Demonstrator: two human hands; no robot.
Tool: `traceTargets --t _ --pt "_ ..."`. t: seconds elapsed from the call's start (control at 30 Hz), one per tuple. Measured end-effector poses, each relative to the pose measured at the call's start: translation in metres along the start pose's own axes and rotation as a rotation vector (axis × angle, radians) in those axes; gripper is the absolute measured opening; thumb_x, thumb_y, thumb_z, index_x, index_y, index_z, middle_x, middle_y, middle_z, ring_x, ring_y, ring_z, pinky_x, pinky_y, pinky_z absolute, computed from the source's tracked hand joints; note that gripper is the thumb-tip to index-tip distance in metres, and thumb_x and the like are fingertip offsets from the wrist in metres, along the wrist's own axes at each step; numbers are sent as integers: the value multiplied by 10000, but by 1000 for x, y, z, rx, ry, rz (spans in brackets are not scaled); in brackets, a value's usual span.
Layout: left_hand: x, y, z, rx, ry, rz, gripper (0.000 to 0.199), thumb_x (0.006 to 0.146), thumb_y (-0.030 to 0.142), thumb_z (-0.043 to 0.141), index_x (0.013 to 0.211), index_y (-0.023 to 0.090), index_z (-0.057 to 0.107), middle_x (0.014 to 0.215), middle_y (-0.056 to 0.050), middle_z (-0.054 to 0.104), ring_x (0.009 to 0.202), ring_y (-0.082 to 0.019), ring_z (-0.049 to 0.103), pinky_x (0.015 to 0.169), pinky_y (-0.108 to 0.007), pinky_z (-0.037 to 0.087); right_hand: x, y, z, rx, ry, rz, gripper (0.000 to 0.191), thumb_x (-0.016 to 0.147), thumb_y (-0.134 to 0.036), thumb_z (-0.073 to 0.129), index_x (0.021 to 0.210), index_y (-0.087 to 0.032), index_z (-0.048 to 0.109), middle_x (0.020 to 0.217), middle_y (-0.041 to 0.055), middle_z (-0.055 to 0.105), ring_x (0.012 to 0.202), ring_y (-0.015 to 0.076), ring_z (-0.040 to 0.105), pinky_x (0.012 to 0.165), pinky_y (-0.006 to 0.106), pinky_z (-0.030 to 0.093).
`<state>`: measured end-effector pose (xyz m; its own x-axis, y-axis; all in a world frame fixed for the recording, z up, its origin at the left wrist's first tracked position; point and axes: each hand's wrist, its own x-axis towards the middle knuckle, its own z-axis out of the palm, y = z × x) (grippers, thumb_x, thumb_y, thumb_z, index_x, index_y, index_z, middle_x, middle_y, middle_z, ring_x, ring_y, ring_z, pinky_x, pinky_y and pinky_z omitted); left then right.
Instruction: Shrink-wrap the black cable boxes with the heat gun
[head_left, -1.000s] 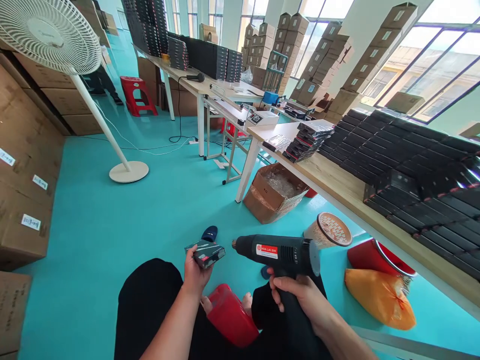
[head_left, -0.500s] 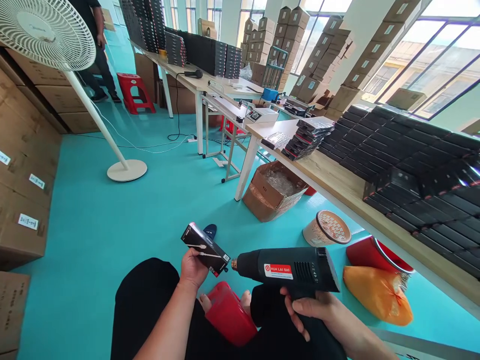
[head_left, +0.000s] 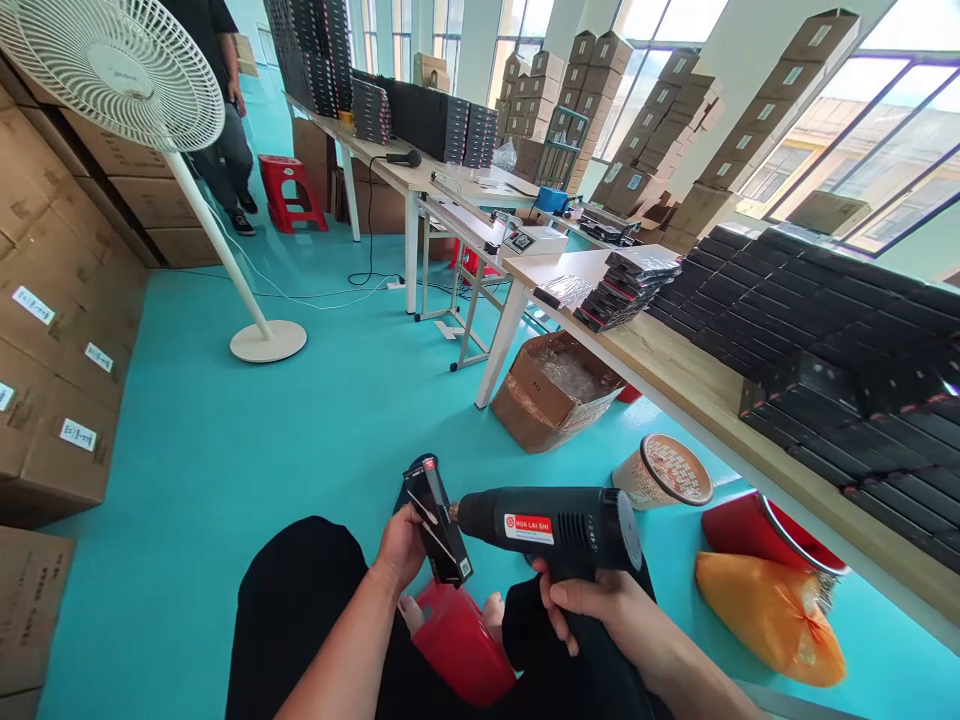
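Observation:
My left hand (head_left: 401, 548) grips a slim black retail box (head_left: 439, 530) with white cable pictures on its side, tilted nearly upright over my lap. My right hand (head_left: 592, 605) is wrapped round the handle of a black heat gun (head_left: 555, 525) with a red and white label. The gun's metal nozzle points left at the box and is very close to it; whether they touch I cannot tell. Below the box, a red plastic stool (head_left: 465, 650) stands between my feet.
A workbench (head_left: 690, 375) at right carries stacked black boxes (head_left: 817, 320). Beneath and beside it are an open carton (head_left: 551, 395), a wastebasket (head_left: 664, 470), a red bucket (head_left: 772, 530) and an orange bag (head_left: 772, 615). At left stand a fan (head_left: 270, 341), cartons (head_left: 67, 380) and a person (head_left: 217, 110).
My left hand has turned the box from slanting to nearly upright and moved it right. The heat gun has shifted slightly left, nearer the box. The person at the back has shifted a leg.

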<state>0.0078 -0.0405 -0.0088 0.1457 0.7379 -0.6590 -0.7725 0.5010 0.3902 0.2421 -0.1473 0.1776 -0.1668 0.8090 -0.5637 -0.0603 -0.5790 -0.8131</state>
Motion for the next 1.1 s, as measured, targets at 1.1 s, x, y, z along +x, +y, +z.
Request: traceTargets --t 1.1 --pt "-16 14 0 -47 -253 -142 446 904 464 624 1190 122 616 978 -141 749 816 -274 741 520 -309 551 -13 6 -23 209 -21 89 345 705 -341 781 970 -123 745 725 28 691 530 119 591 466 217 458"
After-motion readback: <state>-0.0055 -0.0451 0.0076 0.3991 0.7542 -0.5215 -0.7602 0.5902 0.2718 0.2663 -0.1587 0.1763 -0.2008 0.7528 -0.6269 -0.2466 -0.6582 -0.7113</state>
